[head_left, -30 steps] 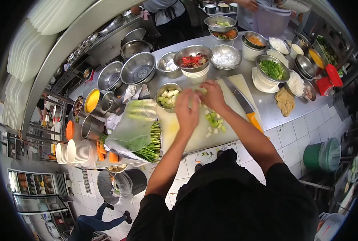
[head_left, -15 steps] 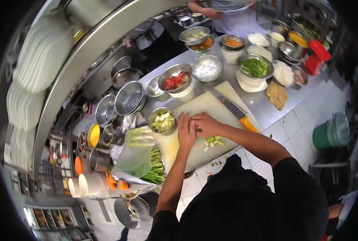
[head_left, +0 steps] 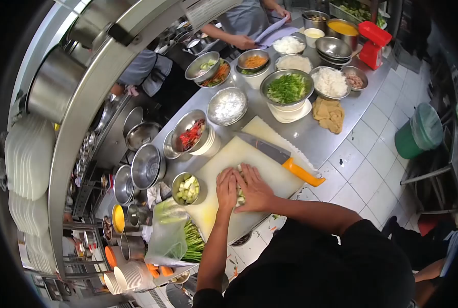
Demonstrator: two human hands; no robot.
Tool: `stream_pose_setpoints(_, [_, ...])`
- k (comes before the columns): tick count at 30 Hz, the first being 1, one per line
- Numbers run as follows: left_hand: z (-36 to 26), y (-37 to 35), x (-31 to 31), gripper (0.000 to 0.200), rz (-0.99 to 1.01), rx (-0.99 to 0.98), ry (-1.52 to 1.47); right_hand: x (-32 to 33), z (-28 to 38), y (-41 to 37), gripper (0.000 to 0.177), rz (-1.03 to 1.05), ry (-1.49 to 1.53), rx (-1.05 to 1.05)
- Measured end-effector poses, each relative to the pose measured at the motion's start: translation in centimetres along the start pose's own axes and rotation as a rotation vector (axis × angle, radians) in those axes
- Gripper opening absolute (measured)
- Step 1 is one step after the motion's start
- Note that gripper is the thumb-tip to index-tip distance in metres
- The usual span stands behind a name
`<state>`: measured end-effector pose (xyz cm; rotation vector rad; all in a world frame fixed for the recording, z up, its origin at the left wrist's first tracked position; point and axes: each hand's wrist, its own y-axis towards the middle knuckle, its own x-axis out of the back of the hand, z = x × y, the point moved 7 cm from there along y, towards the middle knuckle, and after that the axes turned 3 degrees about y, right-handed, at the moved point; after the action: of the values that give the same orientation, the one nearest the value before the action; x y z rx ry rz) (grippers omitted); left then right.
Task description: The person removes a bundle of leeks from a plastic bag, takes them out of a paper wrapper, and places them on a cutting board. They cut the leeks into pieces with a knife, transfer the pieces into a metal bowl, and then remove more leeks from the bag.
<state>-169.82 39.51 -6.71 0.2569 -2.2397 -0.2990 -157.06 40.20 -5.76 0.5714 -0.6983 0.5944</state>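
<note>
Both my hands are side by side on the white cutting board [head_left: 213, 169]. My left hand [head_left: 227, 188] rests with its fingers close together against pale green cut pieces [head_left: 240, 194]. My right hand [head_left: 254, 189] lies over the same pieces, fingers spread, its fingertips by my left hand. Most of the pieces are hidden under the hands. Left of them, a steel bowl [head_left: 186, 188] holds more cut green pieces. A cleaver with an orange handle [head_left: 303, 172] lies at the board's upper right, touched by neither hand.
Steel bowls of red peppers [head_left: 192, 135], chopped greens [head_left: 287, 87] and white shreds [head_left: 331, 82] stand beyond the board. Green stalks [head_left: 193, 241] in plastic lie at its left. Two people stand across the counter [head_left: 336, 136]. A green bin [head_left: 418, 131] is at the right.
The camera view has shifted. My right hand has opened from a curled grip and spread over the cut pieces, which were lying uncovered near the board's front edge. My left hand stays beside it.
</note>
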Motion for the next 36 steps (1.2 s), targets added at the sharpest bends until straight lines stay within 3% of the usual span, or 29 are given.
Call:
stream_pose_setpoints(1, [-0.1,-0.3,0.0,0.036,-0.042,0.021,-0.023,0.1,0.2,0.5,0.121,-0.006,-0.005,-0.011])
stream_pose_setpoints(2, [0.0,-0.9,0.2,0.034,-0.086,0.051,-0.042,0.9,0.8,0.7,0.102,-0.095,-0.003,0.037])
stream_pose_setpoints(10, [0.5,-2.0,1.5,0.028,-0.453,0.237,-0.234,-1.8,0.1,4.1,0.074,-0.161,0.327,0.131])
stream_pose_setpoints(16, [4.0,-2.1,-1.9,0.023,-0.732,0.637,-0.841,-2.3,-1.4,6.1,0.045,-0.262,0.763,0.007])
stream_pose_setpoints(20, [2.5,-1.4,-1.6,0.017,-0.894,0.655,-0.78,-4.3,-3.3,6.5,0.042,-0.224,1.137,-0.304])
stream_pose_setpoints(23, [2.4,-1.3,-1.9,0.017,-1.028,0.611,-0.813,-4.7,-3.4,6.9,0.038,-0.157,1.335,-0.426])
stream_pose_setpoints(29, [-2.0,-0.6,7.7,0.019,-1.127,0.41,-0.62,-0.6,4.4,10.7,0.037,-0.117,1.165,-0.209])
stream_pose_setpoints(33, [0.1,-1.0,14.3,0.025,-1.216,0.394,-0.644,-1.4,10.6,14.6,0.033,-0.097,1.212,-0.085])
stream_pose_setpoints(36, [3.3,-1.8,16.9,0.032,-1.221,0.415,-0.655,-4.1,11.6,16.5,0.023,-0.139,1.205,-0.068])
